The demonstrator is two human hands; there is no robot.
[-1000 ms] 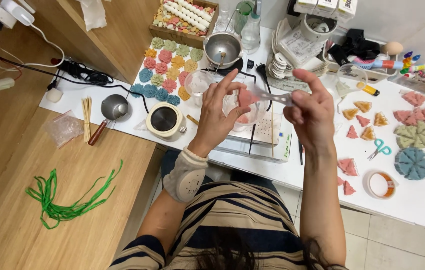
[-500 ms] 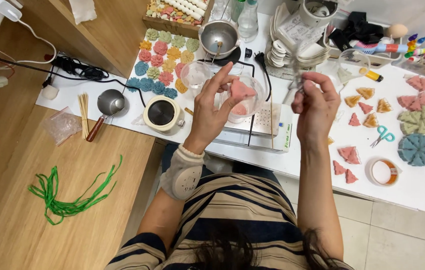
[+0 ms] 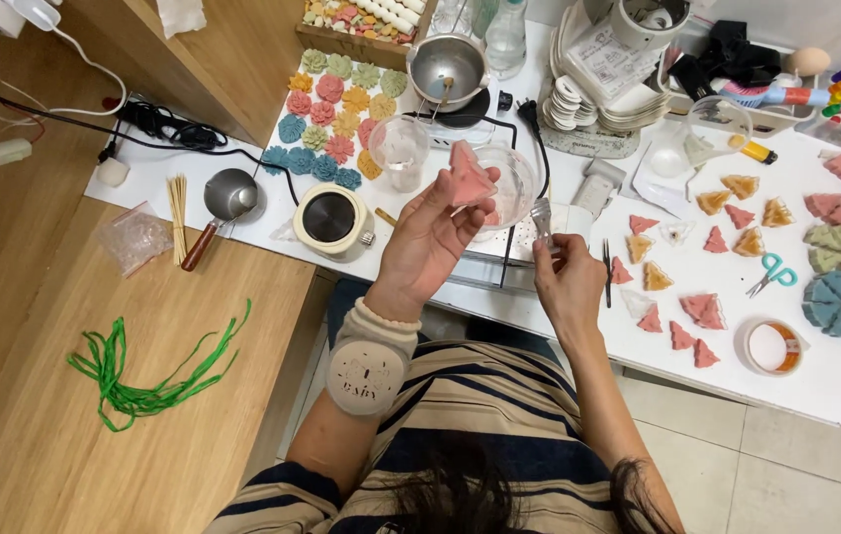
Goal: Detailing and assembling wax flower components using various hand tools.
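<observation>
1. two bare hands work above a white table, seen from over the person's head.
2. left hand is raised, fingers curled around a pink wedge-shaped piece — pinched between thumb and fingertips, held up just in front of a clear plastic cup.
3. right hand sits lower and to the right, fingers pressed together around a small clear tool that points upward; its exact kind is too small to tell.
4. the two hands are near each other but not touching.
5. beside the left hand: a cream round pot with a dark inside, a second clear cup, and a small metal ladle with a wooden handle.
6. behind them — rows of flower-shaped pieces in pink, yellow, green and teal, and a steel pan on a little burner.
7. right of the right hand lie small pink and orange triangles, teal-handled scissors, a roll of tape and a blue round segmented piece.
8. on the wooden surface at left: a tangle of green string.
</observation>
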